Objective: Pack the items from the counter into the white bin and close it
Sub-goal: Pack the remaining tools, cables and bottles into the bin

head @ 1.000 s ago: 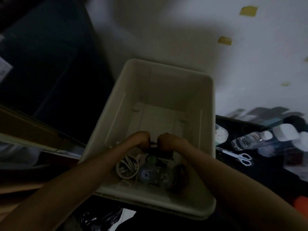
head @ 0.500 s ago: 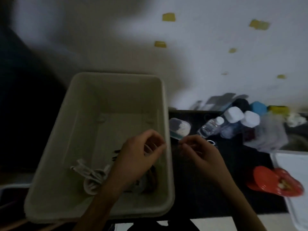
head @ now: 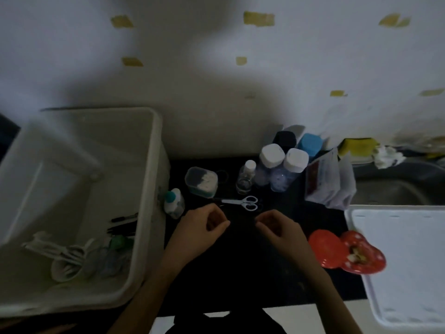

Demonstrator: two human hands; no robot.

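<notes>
White bin [head: 149, 213] seen at left of frame, uncovered, cables and pens inside. Left hand [head: 204, 227] and right hand [head: 279, 229] held over dark counter [head: 240, 273] at centre, fingers loosely curled, nothing gripped. Scissors [head: 243, 202] just above hands; jars, bottles beyond.

Both bare forearms reach forward from the bottom of the view and converge, the left hand [head: 201, 231] and the right hand [head: 279, 229] side by side but apart, with a dark gap between them. Each hand shows its back to the camera, its fingers curled loosely inward and the thumb and fingertips pointing toward the other hand. In the dim light neither seems to hold anything, though the palms are hidden and a small dark object would be hard to make out.
</notes>
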